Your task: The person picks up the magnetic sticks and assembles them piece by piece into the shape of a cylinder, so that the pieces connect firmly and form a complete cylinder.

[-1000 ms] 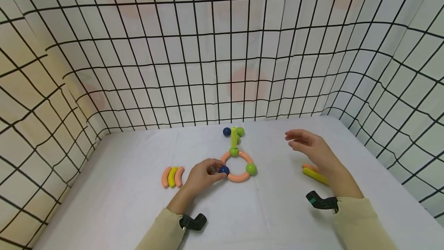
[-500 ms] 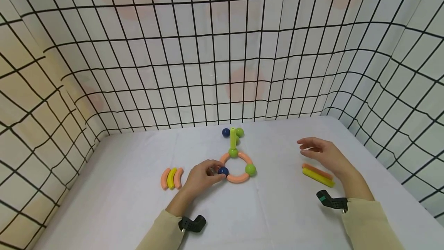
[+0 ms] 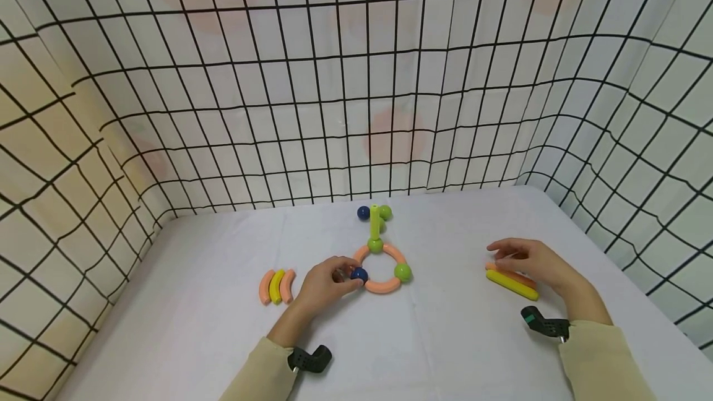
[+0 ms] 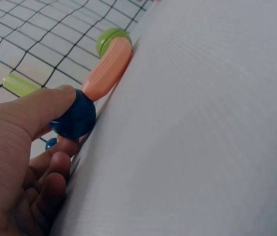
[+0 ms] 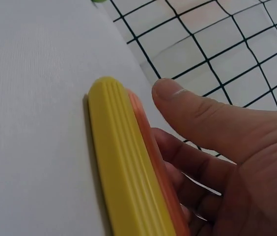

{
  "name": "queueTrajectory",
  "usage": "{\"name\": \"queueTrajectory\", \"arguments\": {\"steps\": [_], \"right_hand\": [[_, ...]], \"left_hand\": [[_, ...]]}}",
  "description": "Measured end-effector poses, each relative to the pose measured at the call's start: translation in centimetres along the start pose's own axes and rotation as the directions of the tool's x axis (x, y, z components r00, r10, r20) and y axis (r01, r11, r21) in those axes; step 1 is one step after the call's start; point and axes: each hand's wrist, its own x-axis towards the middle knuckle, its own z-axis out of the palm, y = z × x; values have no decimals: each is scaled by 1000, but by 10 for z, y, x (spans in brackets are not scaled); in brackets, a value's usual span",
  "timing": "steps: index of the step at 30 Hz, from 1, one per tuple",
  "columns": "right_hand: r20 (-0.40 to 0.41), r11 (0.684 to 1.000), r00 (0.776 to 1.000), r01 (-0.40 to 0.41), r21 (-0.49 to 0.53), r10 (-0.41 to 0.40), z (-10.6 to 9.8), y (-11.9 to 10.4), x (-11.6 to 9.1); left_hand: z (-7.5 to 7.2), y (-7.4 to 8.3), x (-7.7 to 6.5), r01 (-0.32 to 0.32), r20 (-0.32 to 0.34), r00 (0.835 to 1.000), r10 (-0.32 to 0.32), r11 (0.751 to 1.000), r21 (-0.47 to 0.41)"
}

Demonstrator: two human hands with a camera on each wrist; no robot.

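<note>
My left hand (image 3: 325, 280) pinches a dark blue ball (image 4: 77, 118) between thumb and fingers. That ball is part of a ring on the table, made of curved orange pieces (image 3: 382, 286) and green balls (image 3: 403, 273). From the ring's far green ball (image 3: 375, 245) a light green rod (image 3: 375, 221) stands upright. On the right, my right hand (image 3: 537, 263) is over a straight orange stick (image 3: 523, 278), thumb and fingers apart. Beside that stick, on the near side, lies a yellow stick (image 5: 121, 162). In the right wrist view the fingers reach down behind the orange stick.
Left of the ring, two curved orange pieces (image 3: 266, 287) flank a curved yellow piece (image 3: 276, 286). Behind the upright rod lie a blue ball (image 3: 364, 213) and green balls (image 3: 385, 212). A black grid-patterned curtain (image 3: 356, 79) surrounds the white table (image 3: 445, 339) at back and sides.
My right hand has moved right and toward me, coming down over the orange stick. The left hand keeps its pinch on the blue ball, and the ring stays in place.
</note>
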Motion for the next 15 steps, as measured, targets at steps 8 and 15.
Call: {"name": "queueTrajectory", "arguments": {"steps": [8,15], "right_hand": [[26,1000,1000,12,-23,-11,-1,9,0],[-5,994,1000,-16,-109,15,2,13,3]], "left_hand": [[0,0,-1,-1,-1,1000,1,1000,4],[0,-3,0,-17,-12,1000,18,1000,3]]}}
